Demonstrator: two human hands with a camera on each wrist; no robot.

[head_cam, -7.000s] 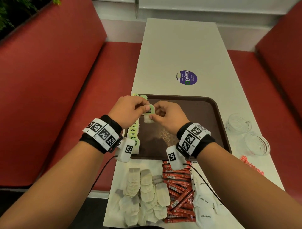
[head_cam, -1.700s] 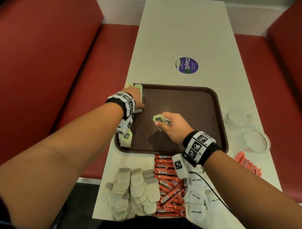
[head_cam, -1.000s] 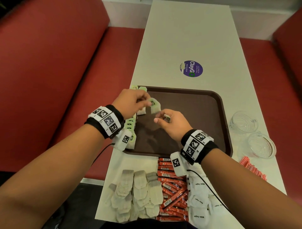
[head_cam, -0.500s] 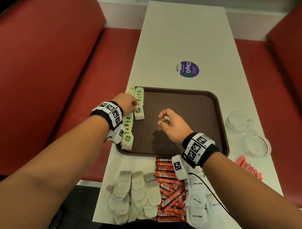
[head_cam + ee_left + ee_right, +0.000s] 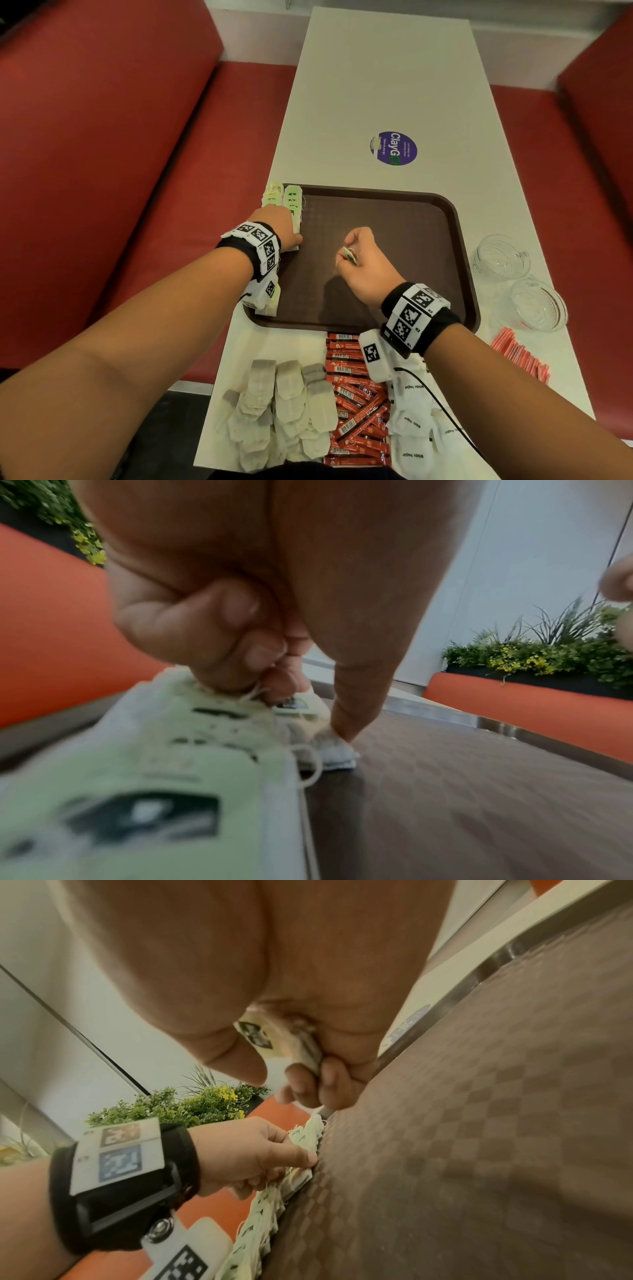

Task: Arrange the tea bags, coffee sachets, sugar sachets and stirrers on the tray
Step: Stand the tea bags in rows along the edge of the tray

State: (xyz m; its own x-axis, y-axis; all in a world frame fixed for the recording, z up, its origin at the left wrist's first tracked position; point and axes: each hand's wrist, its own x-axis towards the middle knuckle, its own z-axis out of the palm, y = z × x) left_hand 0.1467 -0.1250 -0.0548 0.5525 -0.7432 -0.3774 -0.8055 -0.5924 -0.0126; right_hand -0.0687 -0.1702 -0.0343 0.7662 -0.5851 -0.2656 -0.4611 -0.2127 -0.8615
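Two rows of pale green-tagged tea bags [image 5: 292,212] overlap along the left edge of the brown tray [image 5: 424,219], left of frame centre. The left hand [image 5: 277,229] rests on the inner row, thumb pressing a bag, fingers curled. The right hand [image 5: 363,260], mid-tray, is closed around a few tea-bag tags [image 5: 350,254]. The rest of the tray's floor is bare.

Dark brown plastic tray [image 5: 411,219] shows a faint checkered texture; pale green paper tea-bag tags [image 5: 292,200] carry black print; red coffee sachets [image 5: 356,411] bear white barcodes; white sugar sachets [image 5: 411,421] have black lettering; red-and-white stirrers [image 5: 520,358], perhaps striped
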